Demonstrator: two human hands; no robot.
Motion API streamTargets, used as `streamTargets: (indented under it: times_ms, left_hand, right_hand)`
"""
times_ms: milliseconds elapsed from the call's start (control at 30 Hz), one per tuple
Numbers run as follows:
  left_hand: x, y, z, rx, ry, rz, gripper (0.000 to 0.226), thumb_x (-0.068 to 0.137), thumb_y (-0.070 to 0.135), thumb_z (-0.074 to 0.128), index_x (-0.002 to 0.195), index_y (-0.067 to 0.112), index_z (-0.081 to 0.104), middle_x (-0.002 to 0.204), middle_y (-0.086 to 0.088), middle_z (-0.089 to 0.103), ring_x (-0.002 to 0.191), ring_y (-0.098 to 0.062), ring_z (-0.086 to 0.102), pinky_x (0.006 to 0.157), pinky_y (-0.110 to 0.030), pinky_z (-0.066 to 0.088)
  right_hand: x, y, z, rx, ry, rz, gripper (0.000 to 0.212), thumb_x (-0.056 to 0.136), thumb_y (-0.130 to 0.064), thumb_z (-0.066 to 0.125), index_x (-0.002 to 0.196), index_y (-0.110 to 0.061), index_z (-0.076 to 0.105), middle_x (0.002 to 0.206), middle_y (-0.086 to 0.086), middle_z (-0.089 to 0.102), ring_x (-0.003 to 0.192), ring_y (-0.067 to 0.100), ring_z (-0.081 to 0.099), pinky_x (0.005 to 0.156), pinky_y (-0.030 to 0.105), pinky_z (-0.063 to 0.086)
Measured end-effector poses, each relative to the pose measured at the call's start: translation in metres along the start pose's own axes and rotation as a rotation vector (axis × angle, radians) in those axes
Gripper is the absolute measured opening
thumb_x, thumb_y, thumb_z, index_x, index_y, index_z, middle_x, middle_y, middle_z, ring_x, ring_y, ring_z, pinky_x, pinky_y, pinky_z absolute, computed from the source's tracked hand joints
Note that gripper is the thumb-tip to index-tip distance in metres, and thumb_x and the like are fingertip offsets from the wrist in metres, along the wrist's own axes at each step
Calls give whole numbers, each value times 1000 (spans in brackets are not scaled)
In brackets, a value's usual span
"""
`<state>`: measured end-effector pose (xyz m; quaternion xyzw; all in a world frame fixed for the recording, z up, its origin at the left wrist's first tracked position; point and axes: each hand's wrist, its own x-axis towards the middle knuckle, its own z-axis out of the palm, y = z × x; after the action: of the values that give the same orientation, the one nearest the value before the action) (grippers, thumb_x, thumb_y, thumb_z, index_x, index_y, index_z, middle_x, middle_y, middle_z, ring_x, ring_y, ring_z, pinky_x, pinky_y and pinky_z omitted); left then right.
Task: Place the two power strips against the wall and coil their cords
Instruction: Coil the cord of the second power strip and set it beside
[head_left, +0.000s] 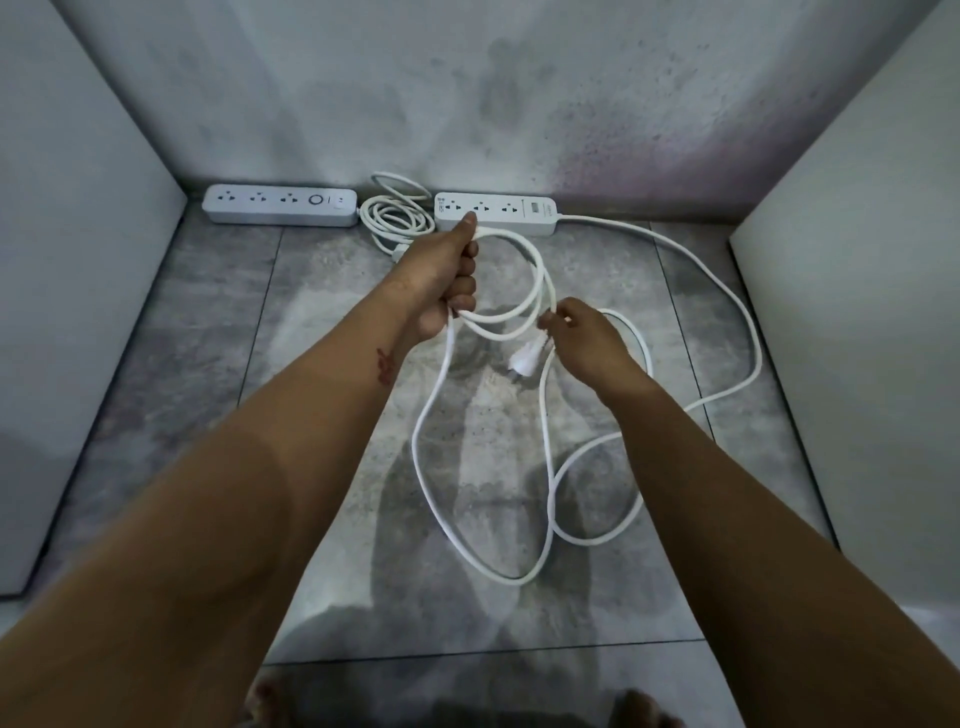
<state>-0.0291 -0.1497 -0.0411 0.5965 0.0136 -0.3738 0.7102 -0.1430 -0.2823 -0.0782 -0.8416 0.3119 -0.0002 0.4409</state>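
Observation:
Two white power strips lie against the back wall: the left power strip (280, 206) and the right power strip (514, 210). Between them sits the left strip's coiled cord (396, 214). The right strip's long white cord (727, 291) runs out to the right and loops loosely over the floor. My left hand (441, 275) grips a couple of loops of this cord, held up in front of the right strip. My right hand (584, 338) pinches the cord beside those loops. The cord's plug (525, 359) hangs just left of my right hand.
White panels stand at the left (67, 291) and right (852, 332), closing in a grey tiled floor (322, 332). The back wall (467, 104) is stained grey. My bare feet show at the bottom edge (644, 709).

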Motion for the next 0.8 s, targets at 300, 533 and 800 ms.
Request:
streamTargets:
  times_ms: [300,533,800]
  left_hand:
    - [-8,-12,16,133,-25,91,39,104,41,38,73,17,43,47,9,27,36,-6,20,36,-16,22]
    - [-9,-16,14,143,24,161,39,104,41,36,73,18,43,47,9,28,37,-7,21,38,-16,24]
    - [0,-8,7,67,43,103,42,105,41,32,75,15,46,50,7,30,37,-7,20,38,-20,20]
  right_hand:
    - [2,-33,-14,831,96,253,14,99,-7,44,97,-3,57,74,15,61,59,24,63,60,35,61]
    - [-7,-34,-11,831,-7,270,21,95,-13,48,84,-8,65,74,11,65,63,23,64,59,29,55]
    - [-15,-32,-6,513,-267,122,16,95,-39,55,91,-24,59,83,-3,67,86,16,65,89,40,48]
